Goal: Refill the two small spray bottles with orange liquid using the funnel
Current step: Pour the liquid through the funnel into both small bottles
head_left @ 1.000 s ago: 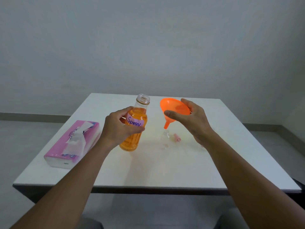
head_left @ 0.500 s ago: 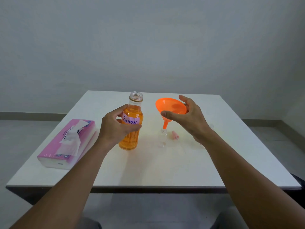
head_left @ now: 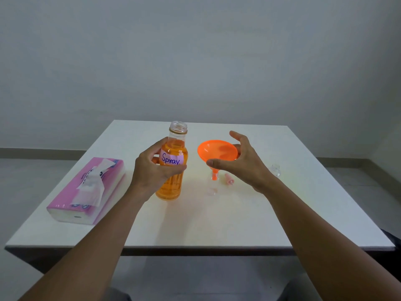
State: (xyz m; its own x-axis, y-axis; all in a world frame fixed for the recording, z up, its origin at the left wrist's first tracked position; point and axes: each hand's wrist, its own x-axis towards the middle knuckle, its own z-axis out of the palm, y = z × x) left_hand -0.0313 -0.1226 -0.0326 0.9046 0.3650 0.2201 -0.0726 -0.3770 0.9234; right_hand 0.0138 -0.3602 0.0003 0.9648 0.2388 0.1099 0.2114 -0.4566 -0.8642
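Observation:
My left hand grips a large uncapped bottle of orange liquid with a "Spray" label. The bottle is upright with its base on the white table. My right hand holds the orange funnel by its rim, thumb in front and fingers behind. The funnel's spout sits in the neck of a small clear spray bottle standing on the table. A second small clear bottle stands farther right, partly behind my right wrist. A small pink spray cap lies beside the first bottle.
A pink tissue pack lies on the table's left side. A grey wall rises behind the table, and the table's front edge is close to me.
The funnel has come down until its spout entered the small bottle's neck. The large bottle has gone from tilted and raised to upright on the table.

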